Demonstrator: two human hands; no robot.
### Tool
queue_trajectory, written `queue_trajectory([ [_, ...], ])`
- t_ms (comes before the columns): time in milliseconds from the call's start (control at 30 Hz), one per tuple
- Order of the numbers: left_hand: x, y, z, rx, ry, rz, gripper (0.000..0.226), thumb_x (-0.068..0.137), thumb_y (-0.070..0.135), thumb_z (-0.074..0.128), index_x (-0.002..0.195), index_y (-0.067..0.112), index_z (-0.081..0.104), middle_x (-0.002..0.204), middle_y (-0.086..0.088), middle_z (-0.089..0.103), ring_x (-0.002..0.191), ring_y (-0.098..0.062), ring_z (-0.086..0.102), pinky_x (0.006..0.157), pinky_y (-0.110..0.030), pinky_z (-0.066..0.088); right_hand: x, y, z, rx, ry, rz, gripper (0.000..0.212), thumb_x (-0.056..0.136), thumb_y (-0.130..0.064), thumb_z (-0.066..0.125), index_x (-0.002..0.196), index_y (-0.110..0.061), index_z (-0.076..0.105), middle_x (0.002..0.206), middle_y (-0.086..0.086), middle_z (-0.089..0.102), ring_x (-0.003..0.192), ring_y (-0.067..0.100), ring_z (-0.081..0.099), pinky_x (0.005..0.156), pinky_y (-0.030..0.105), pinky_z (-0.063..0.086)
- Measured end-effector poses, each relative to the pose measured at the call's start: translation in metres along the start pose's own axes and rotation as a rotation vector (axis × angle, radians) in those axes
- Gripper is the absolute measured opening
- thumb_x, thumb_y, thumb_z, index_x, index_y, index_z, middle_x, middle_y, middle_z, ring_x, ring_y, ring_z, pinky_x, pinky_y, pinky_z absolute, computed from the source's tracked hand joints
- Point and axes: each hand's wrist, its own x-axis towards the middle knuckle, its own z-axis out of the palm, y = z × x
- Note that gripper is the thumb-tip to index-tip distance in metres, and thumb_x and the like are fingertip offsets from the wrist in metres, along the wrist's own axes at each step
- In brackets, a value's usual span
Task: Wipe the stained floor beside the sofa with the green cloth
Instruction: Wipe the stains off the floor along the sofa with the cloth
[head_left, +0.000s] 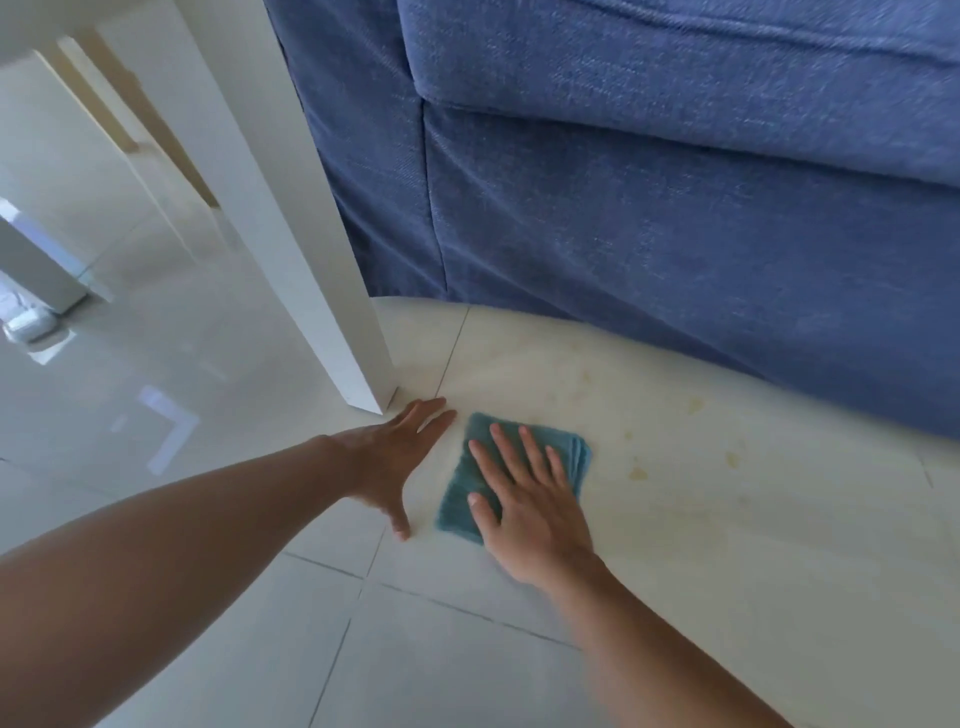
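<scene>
1. Two bare forearms come in from the bottom edge, both reaching forward over pale tiled floor (447, 670) with dark grout lines
2. Right hand (524, 512) lies flat, palm down, fingers spread, pressing on the green cloth (470, 470); nothing is pinched or gripped, the hand is open on top of it
3. Cloth is folded into a small rectangle, flat on the floor, partly covered by the right hand; stacked folded edges show at its far right corner
4. Left hand (397, 457) is flat and open on the bare tile just left of the cloth, fingers stretched forward, thumb pointing back; close to the cloth edge, contact cannot be told
5. Yellowish stains (638, 472) speckle the floor to the right of the right hand and beyond it, well clear of the cloth
6. White table leg (332, 322) stands on the floor just ahead of the left fingertips
7. Blue fabric sofa (675, 218) fills the far side beyond both hands, its skirt reaching the floor behind the stains
8. Far left, past the table leg, glossy floor with blurred white objects, too unclear to name
</scene>
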Motion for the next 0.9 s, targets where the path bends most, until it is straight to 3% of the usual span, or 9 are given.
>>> queue_trajectory([
  [67, -0.001, 0.002, 0.004, 0.001, 0.015, 0.003, 0.156, 0.051, 0.061, 0.090, 0.157, 0.010, -0.014, 0.165, -0.008, -0.014, 0.153, -0.023, -0.007, 0.124, -0.035, 0.018, -0.008, -0.010, 0.008, 0.037, 0.032, 0.112, 0.064, 0.097, -0.050, 0.019, 0.158, -0.033, 0.007, 0.167, -0.006, -0.009, 0.153, 0.023, -0.014, 0.121, 0.049, -0.008],
  [200, 0.002, 0.006, 0.004, -0.046, 0.043, 0.005, 0.154, 0.053, 0.060, 0.090, 0.157, 0.011, -0.012, 0.166, -0.006, -0.013, 0.153, -0.022, -0.003, 0.121, -0.030, 0.014, -0.030, -0.031, 0.014, 0.040, -0.015, -0.045, 0.063, 0.095, -0.048, 0.033, 0.156, -0.033, 0.025, 0.167, -0.003, 0.012, 0.154, 0.029, 0.003, 0.117, 0.051, 0.001],
  [333, 0.010, 0.007, -0.004, -0.103, 0.151, -0.030, 0.152, 0.053, 0.056, 0.092, 0.157, 0.011, -0.010, 0.166, -0.005, -0.005, 0.152, -0.023, 0.016, 0.117, -0.028, 0.028, 0.028, -0.011, -0.005, 0.032, -0.066, -0.090, 0.066, 0.096, -0.050, 0.026, 0.157, -0.038, 0.006, 0.167, -0.009, -0.009, 0.151, 0.020, -0.020, 0.122, 0.046, -0.011],
  [400, 0.012, 0.006, -0.005, -0.116, 0.167, -0.046, 0.155, 0.051, 0.056, 0.093, 0.156, 0.013, -0.013, 0.165, -0.003, -0.005, 0.150, -0.024, 0.018, 0.116, -0.028, 0.030, 0.054, -0.006, -0.011, 0.016, -0.080, -0.074, 0.066, 0.096, -0.049, 0.024, 0.157, -0.037, 0.003, 0.167, -0.009, -0.013, 0.151, 0.020, -0.022, 0.122, 0.047, -0.012],
  [567, 0.016, 0.001, -0.004, -0.186, 0.155, -0.110, 0.165, 0.046, 0.052, 0.095, 0.154, 0.016, -0.024, 0.164, 0.001, -0.017, 0.152, -0.022, 0.008, 0.118, -0.027, 0.026, 0.113, 0.008, -0.023, -0.007, -0.114, -0.043, 0.064, 0.097, -0.048, 0.020, 0.157, -0.039, -0.001, 0.167, -0.010, -0.015, 0.151, 0.021, -0.022, 0.121, 0.048, -0.014],
  [800, 0.022, 0.009, -0.012, -0.050, 0.075, -0.148, 0.157, 0.052, 0.056, 0.092, 0.156, 0.013, -0.017, 0.164, -0.007, -0.011, 0.152, -0.024, 0.008, 0.118, -0.030, 0.026, 0.138, 0.013, -0.029, 0.026, -0.072, -0.031, 0.066, 0.094, -0.055, 0.021, 0.157, -0.041, 0.006, 0.167, -0.011, -0.008, 0.152, 0.019, -0.015, 0.122, 0.048, -0.011],
  [900, 0.024, 0.010, -0.013, -0.005, 0.001, -0.152, 0.154, 0.056, 0.059, 0.089, 0.155, 0.017, -0.021, 0.164, -0.011, -0.020, 0.153, -0.029, -0.006, 0.121, -0.037, 0.021, 0.144, 0.036, -0.036, 0.052, -0.029, 0.040, 0.067, 0.092, -0.053, 0.023, 0.157, -0.041, 0.008, 0.168, -0.012, -0.005, 0.153, 0.018, -0.011, 0.123, 0.046, -0.010],
])
